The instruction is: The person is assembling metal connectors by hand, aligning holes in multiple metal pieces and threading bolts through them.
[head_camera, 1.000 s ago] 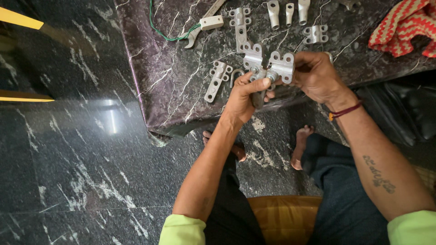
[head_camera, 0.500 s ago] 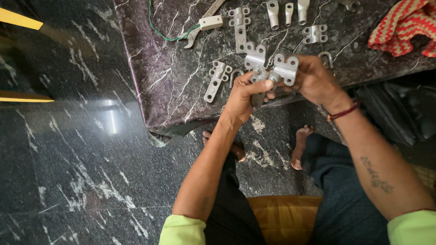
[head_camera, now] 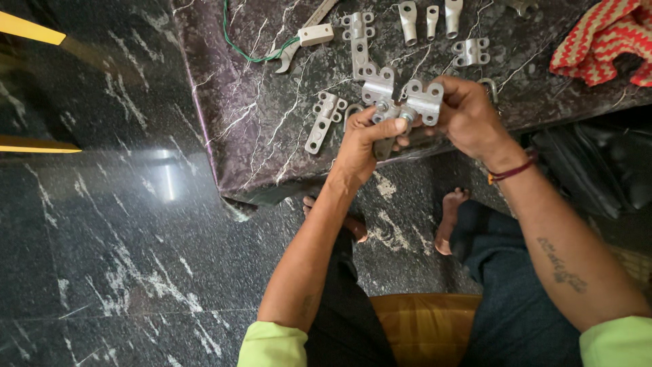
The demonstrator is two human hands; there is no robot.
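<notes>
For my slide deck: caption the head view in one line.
Left hand and right hand grip a silver metal clamp assembly over a dark marble slab strewn with similar fittings.

A metal clamp assembly (head_camera: 401,102) is held between the left hand (head_camera: 360,146) and right hand (head_camera: 468,115), over the near edge of the stone table (head_camera: 272,136). On the table, a perforated bracket (head_camera: 324,121) lies just left of the hands, three lugs (head_camera: 429,18) lie far, and a spanner (head_camera: 299,42) lies far left. A knitted cloth (head_camera: 601,44) lies on the table at far right.
</notes>
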